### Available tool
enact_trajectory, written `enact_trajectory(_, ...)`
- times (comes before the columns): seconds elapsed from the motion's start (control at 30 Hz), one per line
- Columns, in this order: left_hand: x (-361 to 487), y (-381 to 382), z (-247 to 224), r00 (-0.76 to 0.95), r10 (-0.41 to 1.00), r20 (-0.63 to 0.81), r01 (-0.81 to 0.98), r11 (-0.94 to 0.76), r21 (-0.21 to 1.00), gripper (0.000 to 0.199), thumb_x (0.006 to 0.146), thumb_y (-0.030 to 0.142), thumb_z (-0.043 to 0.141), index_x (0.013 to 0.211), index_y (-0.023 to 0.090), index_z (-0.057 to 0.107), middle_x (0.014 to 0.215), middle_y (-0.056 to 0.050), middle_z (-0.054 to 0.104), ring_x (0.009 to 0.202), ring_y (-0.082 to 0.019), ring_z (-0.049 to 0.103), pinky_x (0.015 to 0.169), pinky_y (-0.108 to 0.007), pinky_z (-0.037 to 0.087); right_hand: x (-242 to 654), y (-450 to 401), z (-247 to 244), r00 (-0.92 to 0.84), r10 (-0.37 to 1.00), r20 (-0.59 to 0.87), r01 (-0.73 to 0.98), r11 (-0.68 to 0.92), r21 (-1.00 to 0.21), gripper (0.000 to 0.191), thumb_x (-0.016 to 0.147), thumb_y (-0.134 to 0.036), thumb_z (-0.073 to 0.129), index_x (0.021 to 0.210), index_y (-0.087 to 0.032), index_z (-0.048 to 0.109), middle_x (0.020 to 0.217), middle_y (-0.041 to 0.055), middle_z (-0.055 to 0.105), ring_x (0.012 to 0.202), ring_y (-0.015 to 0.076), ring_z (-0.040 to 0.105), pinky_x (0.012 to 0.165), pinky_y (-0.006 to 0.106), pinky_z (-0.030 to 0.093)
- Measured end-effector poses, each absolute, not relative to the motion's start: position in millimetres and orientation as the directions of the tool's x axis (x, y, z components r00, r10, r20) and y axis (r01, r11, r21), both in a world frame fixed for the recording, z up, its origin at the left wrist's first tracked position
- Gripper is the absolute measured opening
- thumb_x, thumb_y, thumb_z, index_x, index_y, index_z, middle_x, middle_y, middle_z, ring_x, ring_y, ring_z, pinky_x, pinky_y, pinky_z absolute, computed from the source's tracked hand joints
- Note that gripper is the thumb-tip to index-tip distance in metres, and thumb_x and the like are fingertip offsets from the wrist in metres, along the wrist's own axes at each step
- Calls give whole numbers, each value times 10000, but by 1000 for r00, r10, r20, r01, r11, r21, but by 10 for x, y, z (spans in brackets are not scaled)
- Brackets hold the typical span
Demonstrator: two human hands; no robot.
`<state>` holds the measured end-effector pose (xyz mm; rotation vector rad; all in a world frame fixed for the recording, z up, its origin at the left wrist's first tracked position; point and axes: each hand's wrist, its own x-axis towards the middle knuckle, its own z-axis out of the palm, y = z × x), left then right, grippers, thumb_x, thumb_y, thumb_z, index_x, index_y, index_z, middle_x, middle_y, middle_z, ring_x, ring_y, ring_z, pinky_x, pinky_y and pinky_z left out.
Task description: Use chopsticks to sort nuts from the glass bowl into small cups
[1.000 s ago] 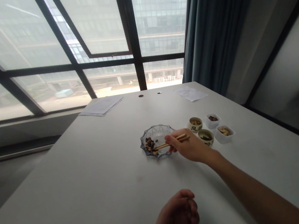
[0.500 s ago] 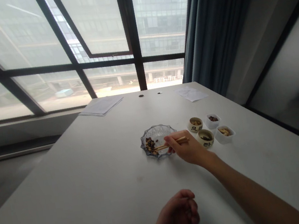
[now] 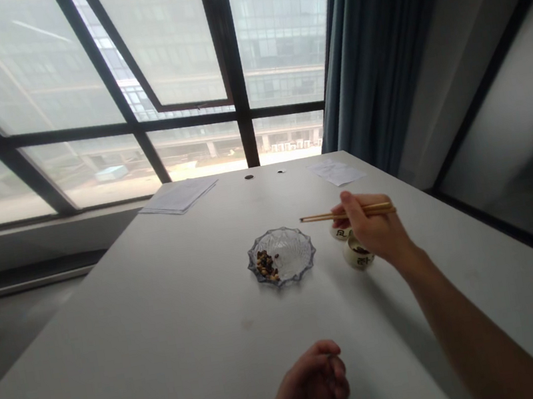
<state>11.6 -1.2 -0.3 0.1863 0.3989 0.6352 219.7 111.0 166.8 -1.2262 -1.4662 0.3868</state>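
A pair of wooden chopsticks (image 3: 318,217) is gripped in my right hand (image 3: 368,220), held almost level with the tips pointing left. A tiny dark spot shows at the tips; whether it is food I cannot tell. The hand is above two cream pots with dark characters, the near pot (image 3: 356,257) and the far pot (image 3: 340,233), partly covering both. To their left sits a clear scalloped glass dish (image 3: 301,258), with a heap of mixed nuts or beans (image 3: 266,265) at its left side. My left hand (image 3: 309,388) rests near the front, fingers loosely curled, holding nothing.
The white table (image 3: 163,310) carries stacked papers (image 3: 180,196) at the far left and another sheet (image 3: 337,171) at the far right. Two small round fittings lie near its far edge. Windows and a blue curtain (image 3: 358,77) stand behind.
My right hand has lifted the chopsticks out of the glass dish and carried them up and right, over the pots. It now hides two white cups. The left hand stays in place.
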Motion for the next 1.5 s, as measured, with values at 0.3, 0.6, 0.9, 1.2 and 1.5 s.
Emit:
enact_trajectory(0.3, 66, 53, -85, 765, 601, -234, -551, 797, 247, 179, 809, 193, 768, 965, 190, 680, 776, 16, 678, 642, -104, 630, 561, -221, 339, 3311, 1404, 1667, 503, 610, 612, 735, 71, -674, 576, 985, -569, 444, 668, -166, 705, 483, 79, 664, 581, 251, 741, 587, 306, 565)
enact_trajectory(0.6, 40, 68, -83, 765, 609, -209, -527, 779, 339, 168, 820, 243, 776, 971, 224, 706, 803, 32, 678, 673, -84, 638, 599, -201, 393, 3504, 1522, 1528, 574, 629, 524, 607, 103, -788, 535, 958, -584, 500, 703, -152, 685, 521, 77, 683, 487, 223, 717, 515, 284, 578)
enact_trajectory(0.9, 220, -18, -154, 668, 729, -150, -543, 615, 572, 172, 795, 271, 751, 900, 146, 698, 659, -21, 645, 469, -120, 546, 447, -233, 328, 3011, 1338, 1749, 513, 754, 410, 254, 323, -912, 550, 883, -663, 591, 763, -136, 693, 576, 72, 702, 490, 194, 714, 429, 227, 564)
enact_trajectory(1.2, 228, -91, 73, 614, 768, -179, -491, 550, 676, 123, 831, 194, 658, 920, 116, 692, 691, -46, 626, 547, -128, 556, 516, -243, 391, 2396, 1169, 1736, 133, 892, 433, 252, 392, -885, 550, 903, -665, 562, 807, -150, 731, 657, 72, 729, 550, 198, 712, 504, 265, 555)
enact_trajectory(1.5, 212, -91, 155, 627, 750, -211, -420, 553, 719, 154, 833, 223, 683, 950, 123, 680, 771, -68, 649, 634, -141, 602, 579, -242, 423, 2041, 1107, 1599, -73, 894, 442, 284, 443, -850, 524, 952, -614, 512, 781, -166, 721, 627, 53, 710, 555, 197, 694, 528, 267, 509)
